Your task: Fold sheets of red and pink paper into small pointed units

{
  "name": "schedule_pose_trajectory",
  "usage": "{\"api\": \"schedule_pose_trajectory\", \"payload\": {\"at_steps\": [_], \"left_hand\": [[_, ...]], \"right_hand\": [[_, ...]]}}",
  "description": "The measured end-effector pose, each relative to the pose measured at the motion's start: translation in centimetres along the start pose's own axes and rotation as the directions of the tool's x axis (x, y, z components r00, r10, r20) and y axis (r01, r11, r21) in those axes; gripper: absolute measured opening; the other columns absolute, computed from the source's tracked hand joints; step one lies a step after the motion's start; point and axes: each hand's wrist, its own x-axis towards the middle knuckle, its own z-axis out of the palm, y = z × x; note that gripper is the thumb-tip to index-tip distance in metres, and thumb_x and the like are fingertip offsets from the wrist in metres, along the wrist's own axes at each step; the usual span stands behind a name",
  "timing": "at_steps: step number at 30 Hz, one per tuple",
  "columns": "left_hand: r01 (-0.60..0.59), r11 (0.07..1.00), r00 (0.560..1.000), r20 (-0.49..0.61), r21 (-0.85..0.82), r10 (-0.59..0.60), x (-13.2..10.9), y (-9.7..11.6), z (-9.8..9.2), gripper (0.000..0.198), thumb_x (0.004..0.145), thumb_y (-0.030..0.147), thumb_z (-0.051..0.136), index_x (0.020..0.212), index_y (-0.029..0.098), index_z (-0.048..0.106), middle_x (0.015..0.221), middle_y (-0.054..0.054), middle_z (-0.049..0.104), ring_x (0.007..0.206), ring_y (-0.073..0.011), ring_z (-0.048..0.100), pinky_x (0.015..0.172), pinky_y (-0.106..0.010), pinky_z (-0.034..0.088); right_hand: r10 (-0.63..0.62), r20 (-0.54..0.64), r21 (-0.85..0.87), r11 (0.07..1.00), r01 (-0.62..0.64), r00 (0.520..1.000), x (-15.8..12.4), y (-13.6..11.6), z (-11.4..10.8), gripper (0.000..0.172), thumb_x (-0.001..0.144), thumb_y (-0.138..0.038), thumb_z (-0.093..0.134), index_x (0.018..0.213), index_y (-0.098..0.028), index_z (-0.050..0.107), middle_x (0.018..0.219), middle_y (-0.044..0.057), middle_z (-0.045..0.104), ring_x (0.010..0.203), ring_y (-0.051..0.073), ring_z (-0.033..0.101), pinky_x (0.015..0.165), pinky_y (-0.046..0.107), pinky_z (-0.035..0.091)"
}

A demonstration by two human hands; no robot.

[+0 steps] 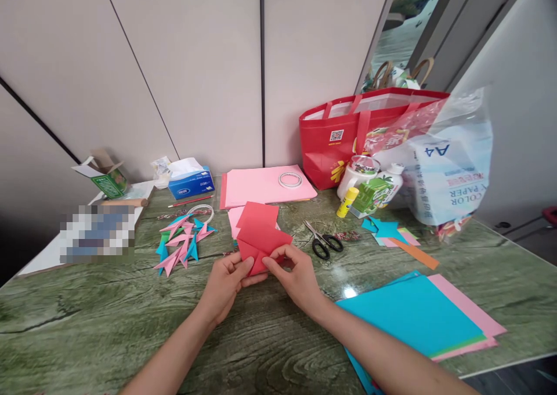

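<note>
A folded piece of red paper (259, 247) is pinched between my two hands over the middle of the table. My left hand (230, 272) grips its lower left, thumb on top and fingers beneath. On the right side, my right hand (292, 269) closes on the same paper with thumb and fingers. Just beyond lies another red paper sheet (260, 215), partly over a pink piece (235, 220). Black-handled scissors (322, 243) rest to the right of my right hand. Folded pink and blue paper pieces (185, 241) lie piled to the left.
Pink sheets (256, 186) carry a tape roll (290, 180) at the back. A yellow glue stick (347, 202), red bag (326, 151) and plastic paper bag (452, 174) stand back right. Blue sheets (404, 319) lie near right. A blue tissue box (191, 183) sits back left.
</note>
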Motion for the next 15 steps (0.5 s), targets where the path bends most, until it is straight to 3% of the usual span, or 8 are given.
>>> {"api": "schedule_pose_trajectory", "payload": {"at_steps": [7,11,15], "left_hand": [[-0.008,1.000,0.999,0.046,0.017,0.008,-0.12,-0.33,0.11,0.025,0.071,0.019,0.063,0.096,0.011,0.064,0.100,-0.011,0.067,0.092,-0.0244,0.061,0.085,-0.041,0.047],[0.011,1.000,1.000,0.024,0.003,-0.011,-0.17,-0.39,0.20,0.027,0.072,0.021,0.063,0.096,0.010,0.064,0.101,-0.013,0.067,0.091,-0.0248,0.061,0.082,-0.040,0.048],[0.026,1.000,1.000,0.008,0.006,-0.026,-0.24,-0.43,0.12,0.024,0.072,0.020,0.063,0.094,0.009,0.064,0.096,-0.013,0.068,0.085,-0.0222,0.063,0.080,-0.038,0.050]], "right_hand": [[0.038,-0.041,0.026,0.999,-0.037,0.998,-0.03,0.19,0.08,0.013,0.071,-0.024,0.061,0.063,-0.016,0.053,0.060,-0.001,0.054,0.055,0.012,0.049,0.052,0.022,0.039],[0.041,-0.058,0.124,0.992,-0.034,0.997,-0.10,0.14,0.19,0.009,0.069,-0.022,0.062,0.070,-0.017,0.054,0.065,-0.001,0.055,0.057,0.011,0.049,0.051,0.021,0.040],[0.010,-0.006,0.162,0.987,-0.009,1.000,0.03,-0.02,0.00,0.002,0.068,-0.020,0.064,0.068,-0.018,0.063,0.067,0.001,0.062,0.062,0.013,0.054,0.056,0.022,0.042]]}}
